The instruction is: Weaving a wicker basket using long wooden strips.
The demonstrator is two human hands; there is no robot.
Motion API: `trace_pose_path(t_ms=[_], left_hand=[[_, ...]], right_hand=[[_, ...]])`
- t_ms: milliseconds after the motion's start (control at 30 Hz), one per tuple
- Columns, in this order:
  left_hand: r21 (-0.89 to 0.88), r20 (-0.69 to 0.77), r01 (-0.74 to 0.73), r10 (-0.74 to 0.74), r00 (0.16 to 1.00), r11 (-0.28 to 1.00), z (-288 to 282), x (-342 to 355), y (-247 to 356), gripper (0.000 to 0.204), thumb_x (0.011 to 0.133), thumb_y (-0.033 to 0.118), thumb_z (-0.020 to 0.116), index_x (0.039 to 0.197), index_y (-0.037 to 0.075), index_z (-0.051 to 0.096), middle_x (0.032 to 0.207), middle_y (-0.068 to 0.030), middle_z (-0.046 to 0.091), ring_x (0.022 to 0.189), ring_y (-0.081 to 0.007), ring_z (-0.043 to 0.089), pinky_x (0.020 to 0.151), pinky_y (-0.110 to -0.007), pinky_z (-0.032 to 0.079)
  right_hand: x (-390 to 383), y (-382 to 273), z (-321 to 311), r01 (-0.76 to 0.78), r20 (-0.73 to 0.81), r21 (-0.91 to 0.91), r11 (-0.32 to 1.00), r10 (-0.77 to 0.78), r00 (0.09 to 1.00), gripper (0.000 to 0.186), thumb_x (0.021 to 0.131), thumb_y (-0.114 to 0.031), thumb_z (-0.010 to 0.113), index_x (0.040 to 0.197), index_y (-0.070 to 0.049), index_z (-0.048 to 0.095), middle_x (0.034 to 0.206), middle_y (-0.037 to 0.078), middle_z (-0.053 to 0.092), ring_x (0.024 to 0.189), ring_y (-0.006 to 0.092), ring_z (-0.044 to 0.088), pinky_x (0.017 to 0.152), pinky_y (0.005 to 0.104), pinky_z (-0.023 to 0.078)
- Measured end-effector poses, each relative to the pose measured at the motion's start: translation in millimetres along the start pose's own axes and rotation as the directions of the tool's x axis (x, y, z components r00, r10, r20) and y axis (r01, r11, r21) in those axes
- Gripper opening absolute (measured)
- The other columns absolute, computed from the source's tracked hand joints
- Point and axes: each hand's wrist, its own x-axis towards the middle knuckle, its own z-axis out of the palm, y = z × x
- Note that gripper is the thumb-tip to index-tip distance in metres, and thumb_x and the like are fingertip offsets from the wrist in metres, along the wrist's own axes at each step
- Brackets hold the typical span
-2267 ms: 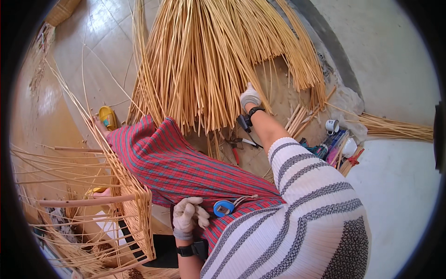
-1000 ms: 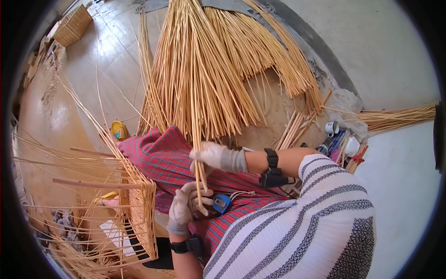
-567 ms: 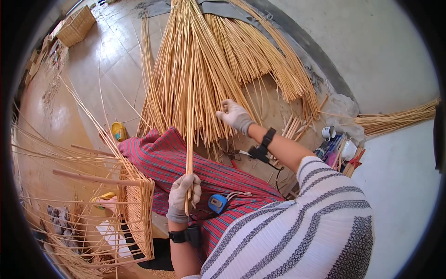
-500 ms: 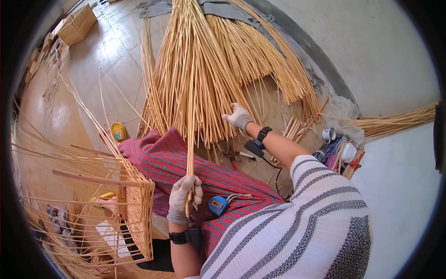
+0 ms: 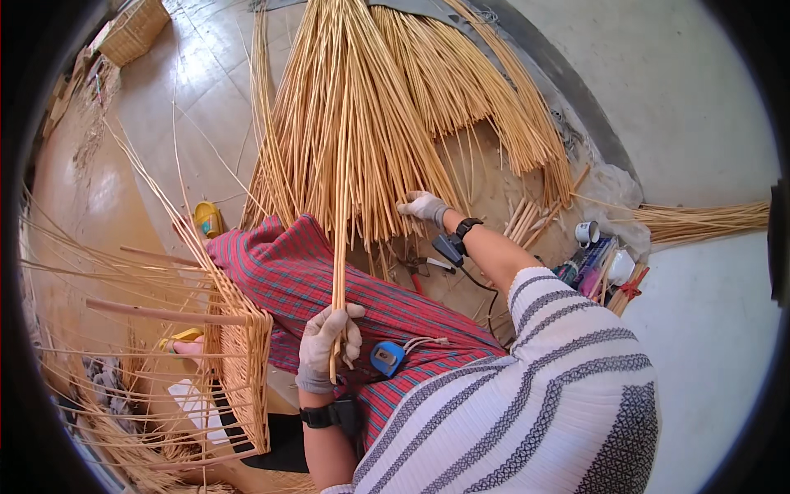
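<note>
My gloved left hand [image 5: 329, 346] is closed around a few long pale rods [image 5: 341, 255], held upright over my red checked cloth [image 5: 288, 263]. My gloved right hand [image 5: 421, 206] is at the lower ends of a large fanned bundle of similar rods [image 5: 346, 123], its fingers curled onto some of them. A blue tape measure [image 5: 387, 357] lies on the cloth beside my left hand. At the left, a half-woven frame [image 5: 245, 370] with long loose rods sticking out stands beside my leg.
A finished basket [image 5: 136, 33] sits at the back left, and a yellow sandal [image 5: 208, 218] is by my foot. Cutting tools [image 5: 436, 262], short sticks [image 5: 518, 222], an enamel mug [image 5: 586, 233] and plastic bags lie to the right, with another rod bundle [image 5: 699, 216] beyond.
My left hand, empty at first, now holds rods that both hands had a second ago. My right hand left them, reached back to the bundle and has curled onto it.
</note>
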Motion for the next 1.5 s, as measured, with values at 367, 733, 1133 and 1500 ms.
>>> trace_pose_path(t_ms=[367, 733, 1133, 1500], left_hand=[[0.032, -0.067, -0.039, 0.041, 0.997, 0.999, 5, -5, -1, 0.037, 0.106, 0.025, 0.050, 0.121, -0.007, 0.061, 0.069, -0.0083, 0.065, 0.049, -0.0119, 0.060, 0.042, -0.021, 0.048], [0.022, 0.008, -0.039, 0.039, 0.999, 0.999, -4, -8, -1, 0.037, 0.105, 0.027, 0.054, 0.121, -0.005, 0.060, 0.074, -0.0087, 0.068, 0.055, -0.0130, 0.065, 0.045, -0.022, 0.051], [-0.013, 0.047, -0.028, 0.028, 0.999, 1.000, -3, -3, 1, 0.037, 0.106, 0.026, 0.052, 0.123, -0.006, 0.059, 0.076, -0.0096, 0.069, 0.057, -0.0135, 0.067, 0.046, -0.023, 0.053], [0.007, 0.022, -0.036, 0.036, 0.999, 0.999, -4, -6, 0, 0.038, 0.106, 0.027, 0.052, 0.124, -0.007, 0.058, 0.077, -0.0102, 0.068, 0.057, -0.0135, 0.066, 0.046, -0.023, 0.052]], right_hand=[[-18, -86, 60, -0.108, 0.126, 0.269, 0.957, 0.076, 0.989, 0.051, 0.083, -0.040, 0.080, 0.121, -0.007, 0.069, 0.091, 0.009, 0.071, 0.072, 0.0179, 0.064, 0.065, 0.0336, 0.053], [14, -68, 78, -0.080, 0.184, 0.107, 0.991, 0.059, 0.981, 0.049, 0.079, -0.042, 0.080, 0.109, -0.004, 0.075, 0.097, 0.011, 0.075, 0.085, 0.0227, 0.071, 0.078, 0.0354, 0.056], [-10, -46, 54, -0.189, 0.050, 0.510, 0.839, 0.191, 0.980, 0.010, 0.094, -0.012, 0.062, 0.102, -0.007, 0.061, 0.074, 0.009, 0.065, 0.056, 0.0183, 0.061, 0.046, 0.0334, 0.049], [27, -80, 67, -0.184, 0.102, -0.233, 0.955, 0.212, 0.972, 0.039, 0.095, -0.035, 0.061, 0.084, 0.000, 0.073, 0.070, 0.012, 0.071, 0.063, 0.0238, 0.069, 0.062, 0.0407, 0.056]])
